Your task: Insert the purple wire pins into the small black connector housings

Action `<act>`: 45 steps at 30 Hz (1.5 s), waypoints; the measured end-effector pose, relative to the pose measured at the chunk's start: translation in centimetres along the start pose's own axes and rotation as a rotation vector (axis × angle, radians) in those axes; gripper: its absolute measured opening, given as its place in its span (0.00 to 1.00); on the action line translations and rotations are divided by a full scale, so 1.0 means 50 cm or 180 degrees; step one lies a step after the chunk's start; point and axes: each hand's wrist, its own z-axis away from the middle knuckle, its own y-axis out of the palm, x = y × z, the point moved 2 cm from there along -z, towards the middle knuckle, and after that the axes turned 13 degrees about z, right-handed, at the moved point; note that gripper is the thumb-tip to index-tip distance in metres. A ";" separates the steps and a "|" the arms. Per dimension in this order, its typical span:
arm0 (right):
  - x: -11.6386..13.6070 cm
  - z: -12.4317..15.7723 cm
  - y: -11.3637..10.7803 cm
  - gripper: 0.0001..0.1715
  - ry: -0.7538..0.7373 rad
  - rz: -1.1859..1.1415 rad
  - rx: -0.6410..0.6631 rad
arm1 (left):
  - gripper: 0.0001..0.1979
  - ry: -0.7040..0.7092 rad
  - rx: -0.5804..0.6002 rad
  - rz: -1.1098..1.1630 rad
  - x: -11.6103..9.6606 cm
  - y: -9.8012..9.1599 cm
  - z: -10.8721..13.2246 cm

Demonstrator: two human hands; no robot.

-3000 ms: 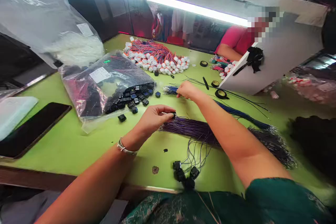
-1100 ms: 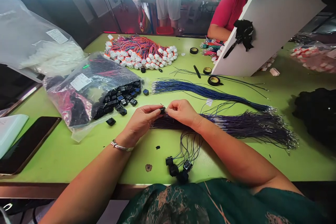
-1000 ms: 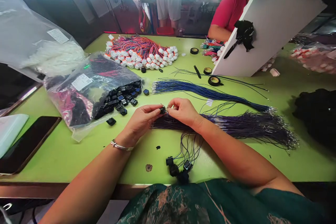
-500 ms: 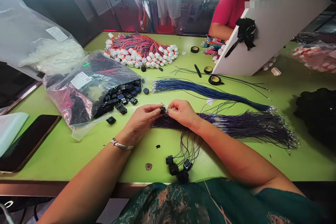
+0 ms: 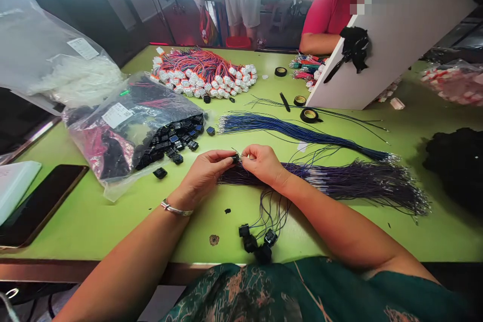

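My left hand [image 5: 207,171] pinches a small black connector housing [image 5: 236,158] between thumb and fingertips. Right beside it, my right hand [image 5: 263,163] is closed with its fingertips on a thin dark wire [image 5: 237,151] at the housing; the wire's end is too small to make out. Under both hands lies a bundle of dark purple wires [image 5: 354,181] with metal terminals. Beyond it stretches a bundle of blue wires [image 5: 271,126]. Several black connectors with wires attached [image 5: 249,243] lie near the table's front edge.
A plastic bag [image 5: 113,136] spills black connectors [image 5: 171,143] at the left. Behind are wires with white connectors [image 5: 211,80]. Tape rolls [image 5: 309,115] lie near a white panel [image 5: 381,60]. A phone [image 5: 45,206] is at far left. A person in a red sleeve [image 5: 320,20] sits across.
Both hands stay almost in place, still together at the black connector housing. The housing and wire have shifted very slightly; the rest looks the same.
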 end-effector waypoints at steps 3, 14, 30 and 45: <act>0.001 0.002 0.009 0.05 0.0058 -0.0046 0.0021 | 0.16 0.0042 -0.0031 -0.0138 0.002 0.001 0.001; -0.003 -0.028 -0.043 0.12 0.0037 -0.0757 0.0616 | 0.10 0.0122 0.0716 -0.1326 -0.071 0.014 0.034; 0.062 0.015 -0.040 0.07 -0.0162 0.0439 0.0562 | 0.13 0.0165 0.0531 -0.1378 -0.071 -0.007 0.024; 0.063 0.009 -0.088 0.10 -0.0251 -0.0189 0.1599 | 0.10 0.0196 0.1045 -0.1442 -0.103 0.007 0.048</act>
